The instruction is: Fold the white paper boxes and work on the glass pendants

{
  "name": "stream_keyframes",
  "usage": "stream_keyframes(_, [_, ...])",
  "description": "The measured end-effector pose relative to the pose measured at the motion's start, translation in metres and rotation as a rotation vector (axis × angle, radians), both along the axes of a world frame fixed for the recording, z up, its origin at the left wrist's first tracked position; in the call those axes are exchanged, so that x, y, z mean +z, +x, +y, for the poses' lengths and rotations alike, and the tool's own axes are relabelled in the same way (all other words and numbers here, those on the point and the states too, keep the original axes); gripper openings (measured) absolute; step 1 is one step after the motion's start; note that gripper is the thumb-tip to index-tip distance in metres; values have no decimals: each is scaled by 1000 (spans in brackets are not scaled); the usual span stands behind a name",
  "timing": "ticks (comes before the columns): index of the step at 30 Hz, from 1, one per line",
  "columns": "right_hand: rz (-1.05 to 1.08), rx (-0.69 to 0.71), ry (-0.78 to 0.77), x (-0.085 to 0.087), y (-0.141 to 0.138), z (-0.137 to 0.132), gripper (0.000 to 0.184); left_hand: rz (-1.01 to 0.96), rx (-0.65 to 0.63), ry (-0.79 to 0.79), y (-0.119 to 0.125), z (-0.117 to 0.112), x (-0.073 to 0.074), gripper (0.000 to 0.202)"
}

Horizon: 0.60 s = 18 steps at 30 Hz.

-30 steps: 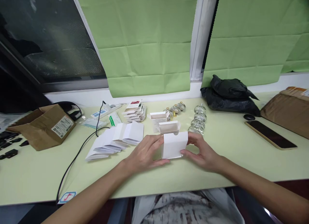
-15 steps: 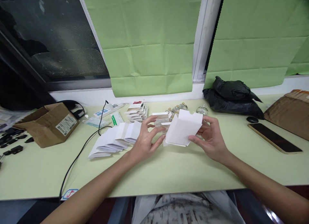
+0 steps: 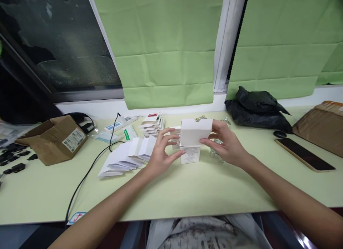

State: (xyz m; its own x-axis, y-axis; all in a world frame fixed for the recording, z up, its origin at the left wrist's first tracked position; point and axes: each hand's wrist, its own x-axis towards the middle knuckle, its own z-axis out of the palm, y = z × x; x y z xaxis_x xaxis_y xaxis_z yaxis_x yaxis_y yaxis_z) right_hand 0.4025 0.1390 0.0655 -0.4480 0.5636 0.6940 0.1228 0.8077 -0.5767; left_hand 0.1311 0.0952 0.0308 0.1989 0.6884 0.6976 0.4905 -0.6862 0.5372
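Observation:
A small white cardboard box (image 3: 195, 132) is held above the pale green table (image 3: 187, 192), pinched between both hands. My left hand (image 3: 162, 152) grips its left side with curled fingers. On the box's right side sits my right hand (image 3: 226, 143), fingers closed on it. Just below the held box another white box with printed text (image 3: 190, 155) stands on the table. Glass ornaments with gold caps (image 3: 199, 118) peek out behind the held box. A fanned row of flat white box blanks (image 3: 125, 156) lies left of my left hand.
A stack of printed cards (image 3: 151, 122) and small packets (image 3: 118, 129) lie at the back. A black cable (image 3: 88, 172) runs to the front edge. An open brown carton (image 3: 53, 138) sits left; a black bag (image 3: 257, 108), phone (image 3: 304, 154) and brown parcel (image 3: 321, 125) sit right.
The white box went from resting on the table, through a tilted, flap-open pose, to being held level above another box. Both hands rose and moved away from me.

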Motion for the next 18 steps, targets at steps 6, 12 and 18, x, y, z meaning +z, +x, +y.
stream_keyframes(6, [-42, 33, -4, 1, -4, 1, 47, -4, -52, -33, 1, 4, -2, 25])
stream_keyframes(12, [-85, -8, 66, -5, -7, 5, 58, 31, -42, -64, 3, 1, 2, 19])
stream_keyframes(18, [-18, -65, 28, -15, -8, 7, 56, 44, -21, -35, 3, 2, 0, 23])
